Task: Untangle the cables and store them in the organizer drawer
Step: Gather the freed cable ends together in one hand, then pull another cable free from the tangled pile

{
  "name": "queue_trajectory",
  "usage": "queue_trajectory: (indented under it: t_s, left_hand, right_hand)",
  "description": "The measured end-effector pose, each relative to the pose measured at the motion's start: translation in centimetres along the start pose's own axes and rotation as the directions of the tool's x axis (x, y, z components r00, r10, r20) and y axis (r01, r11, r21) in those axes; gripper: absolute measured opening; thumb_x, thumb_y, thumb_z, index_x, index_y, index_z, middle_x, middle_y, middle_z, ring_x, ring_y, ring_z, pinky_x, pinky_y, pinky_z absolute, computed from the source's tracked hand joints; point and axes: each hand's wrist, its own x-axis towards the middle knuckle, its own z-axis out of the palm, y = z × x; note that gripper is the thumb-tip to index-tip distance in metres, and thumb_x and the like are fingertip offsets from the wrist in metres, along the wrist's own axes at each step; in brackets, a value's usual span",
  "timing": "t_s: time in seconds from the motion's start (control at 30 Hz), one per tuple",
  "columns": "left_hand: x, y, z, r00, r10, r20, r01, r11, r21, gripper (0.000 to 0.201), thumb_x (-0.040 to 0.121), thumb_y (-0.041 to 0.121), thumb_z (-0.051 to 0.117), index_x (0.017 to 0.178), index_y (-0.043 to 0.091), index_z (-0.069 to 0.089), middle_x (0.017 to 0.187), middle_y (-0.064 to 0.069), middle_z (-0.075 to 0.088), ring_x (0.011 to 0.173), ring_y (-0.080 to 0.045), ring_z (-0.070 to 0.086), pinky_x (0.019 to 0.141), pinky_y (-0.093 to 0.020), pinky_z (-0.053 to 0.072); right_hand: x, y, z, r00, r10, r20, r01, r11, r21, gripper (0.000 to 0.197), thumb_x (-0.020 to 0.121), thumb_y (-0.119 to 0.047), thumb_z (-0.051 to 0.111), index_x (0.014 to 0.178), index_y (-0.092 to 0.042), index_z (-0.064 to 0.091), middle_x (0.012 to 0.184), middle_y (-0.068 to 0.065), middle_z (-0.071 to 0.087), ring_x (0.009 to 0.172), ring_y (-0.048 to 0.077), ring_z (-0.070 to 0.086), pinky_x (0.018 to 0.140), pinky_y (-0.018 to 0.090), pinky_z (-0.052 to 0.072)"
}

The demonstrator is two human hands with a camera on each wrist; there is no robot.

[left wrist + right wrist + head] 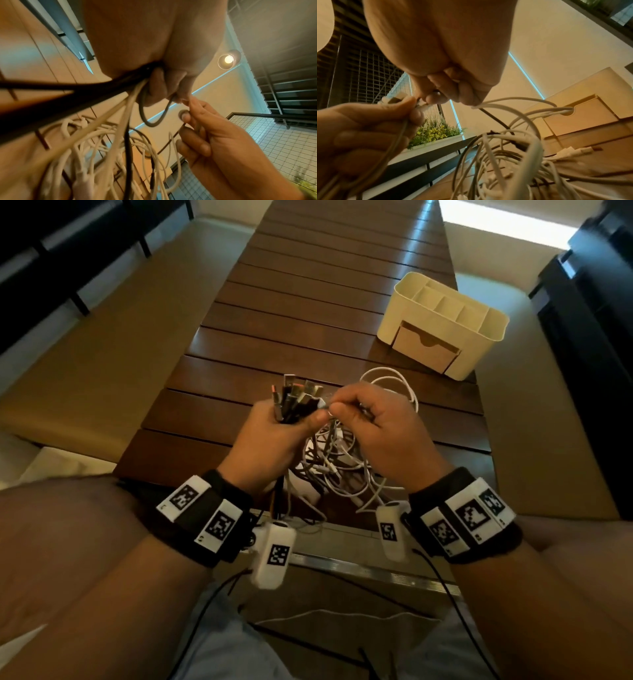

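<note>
A tangle of white, grey and black cables (337, 463) hangs between my hands over the near end of the wooden table (308, 313). My left hand (274, 433) grips a bunch of cable ends, their USB plugs (296, 395) sticking up above the fist. My right hand (373, 419) pinches one small plug (423, 106) right beside the left thumb. From below, the cables (106, 148) trail out of the left fist (157, 83), and the right fingers (447, 93) curl round a white cable. The cream organizer (445, 323) stands at the far right, its drawer (423, 347) closed.
The slatted table runs far ahead. Floor lies to both sides, with dark furniture at the left and right edges. My knees and the wrist cameras' thin black leads sit below the table's near edge. A planter with yellow flowers (436, 132) shows in the right wrist view.
</note>
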Motion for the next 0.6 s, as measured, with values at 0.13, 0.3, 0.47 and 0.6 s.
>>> queue_trajectory:
  t_s: [0.13,0.3,0.47,0.6]
  left_hand:
    - [0.3,0.6,-1.4,0.979,-0.028,-0.2,-0.014,0.979,-0.204,0.017,0.094,0.018,0.064,0.081,0.026,0.071,0.062,0.005,0.047,0.044,-0.008,0.033,0.048,-0.031,0.022]
    - [0.5,0.5,-4.5,0.973,-0.121,-0.198,0.115,0.993,-0.038,0.009,0.095,0.02,0.065,0.09,0.012,0.064,0.055,0.005,0.041,0.044,-0.012,0.032,0.045,-0.028,0.027]
    - [0.3,-0.9,-3.8,0.943,-0.245,-0.226,0.296,0.928,0.226,0.02,0.095,0.03,0.065,0.094,0.01,0.069,0.055,0.012,0.051,0.042,0.004,0.047,0.049,-0.02,0.044]
    - [0.5,-0.7,-3.9,0.915,-0.059,-0.399,0.151,0.967,0.204,0.014,0.094,0.029,0.068,0.089,0.016,0.068,0.055,0.013,0.049,0.047,-0.002,0.043,0.055,-0.029,0.039]
  right_hand:
    - [-0.3,1.9,0.0,0.972,0.201,0.125,-0.192,0.978,-0.081,0.011,0.102,-0.028,0.052,0.098,-0.024,0.062,0.082,-0.009,0.062,0.072,0.005,0.058,0.065,0.023,0.049]
    - [-0.5,3.8,-1.8,0.923,0.38,0.064,-0.369,0.918,-0.143,0.018,0.103,-0.031,0.048,0.101,-0.026,0.065,0.086,-0.006,0.063,0.074,0.01,0.059,0.066,0.022,0.049]
    - [0.3,2.3,-3.7,0.974,0.226,0.0,-0.224,0.965,-0.135,0.014,0.098,-0.026,0.059,0.104,-0.028,0.072,0.093,-0.017,0.064,0.086,-0.004,0.059,0.071,0.008,0.044]
    - [0.5,2.3,-4.2,0.892,0.286,0.351,-0.069,0.852,-0.519,0.019,0.098,-0.026,0.058,0.109,-0.027,0.074,0.098,-0.015,0.059,0.092,0.006,0.055,0.074,0.016,0.039]
